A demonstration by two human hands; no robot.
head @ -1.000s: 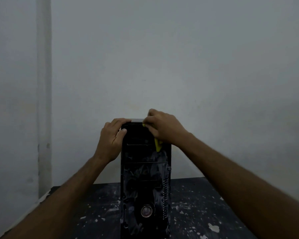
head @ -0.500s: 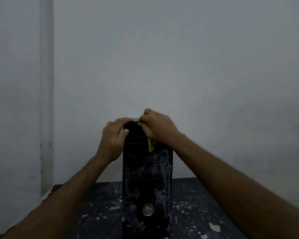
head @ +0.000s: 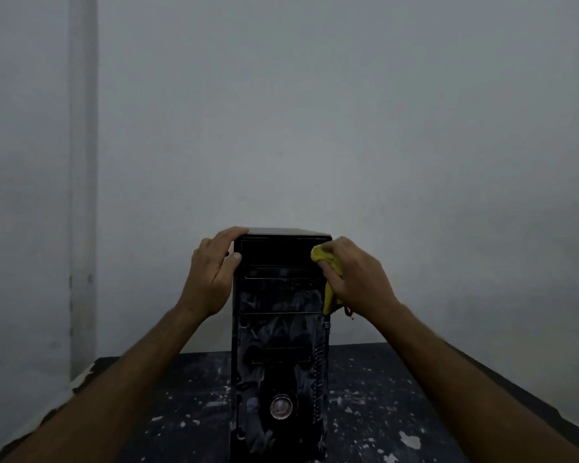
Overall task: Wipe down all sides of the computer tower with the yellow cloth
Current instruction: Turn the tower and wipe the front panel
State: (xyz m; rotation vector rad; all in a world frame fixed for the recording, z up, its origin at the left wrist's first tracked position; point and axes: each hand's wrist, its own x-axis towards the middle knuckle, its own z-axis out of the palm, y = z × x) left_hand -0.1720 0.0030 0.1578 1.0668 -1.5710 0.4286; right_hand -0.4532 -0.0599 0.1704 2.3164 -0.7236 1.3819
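Note:
A black computer tower [head: 278,332] stands upright on the table with its dusty, smeared front panel facing me. My left hand [head: 214,272] grips its top left corner, fingers over the top and thumb on the front edge. My right hand [head: 355,275] holds the bunched yellow cloth [head: 328,279] against the tower's upper right front edge. Part of the cloth hangs down below the hand. The tower's sides and back are hidden from me.
The tower stands on a dark table [head: 381,406] flecked with white paint chips. A plain grey wall [head: 315,111] rises close behind, with a vertical pilaster [head: 82,162] at the left. The table's right edge runs diagonally at lower right.
My right hand has slid the cloth from the top middle of the front panel across to the upper right edge. My left hand has kept its hold on the top left corner.

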